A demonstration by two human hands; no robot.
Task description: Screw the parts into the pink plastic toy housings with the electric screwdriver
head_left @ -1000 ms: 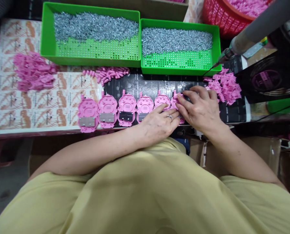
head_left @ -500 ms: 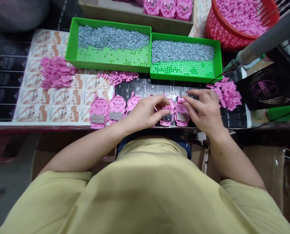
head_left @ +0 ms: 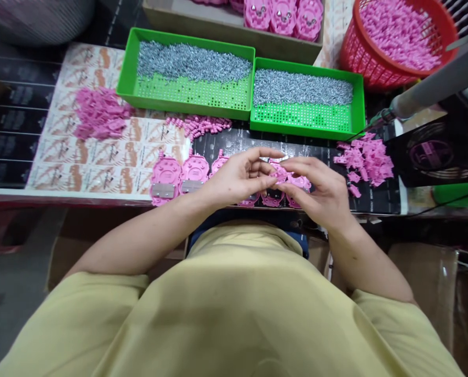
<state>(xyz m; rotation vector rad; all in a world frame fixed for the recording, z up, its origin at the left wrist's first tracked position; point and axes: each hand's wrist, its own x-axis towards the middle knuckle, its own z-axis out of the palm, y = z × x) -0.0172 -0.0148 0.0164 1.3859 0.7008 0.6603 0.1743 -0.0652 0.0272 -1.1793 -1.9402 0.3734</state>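
Note:
A row of pink plastic shells [head_left: 178,175] with metal plates lies along the table's front edge. My left hand [head_left: 239,178] and my right hand [head_left: 320,191] are raised a little above the row's right end, fingertips meeting. Between them they pinch a small pink plastic piece [head_left: 280,173]. Both hands have their fingers curled around it. Several shells [head_left: 275,198] are partly hidden under the hands.
Two green trays [head_left: 188,97] [head_left: 357,112] of silver screws sit behind the row. Piles of small pink parts [head_left: 100,112] [head_left: 365,157] lie left and right, with pink pegs [head_left: 202,125] between. A red basket [head_left: 379,73] and a cardboard box [head_left: 226,26] stand at the back.
Both hands lifted off the shells at the row's right end and came together above them, now pinching a small pink piece. The view tilted farther up the table.

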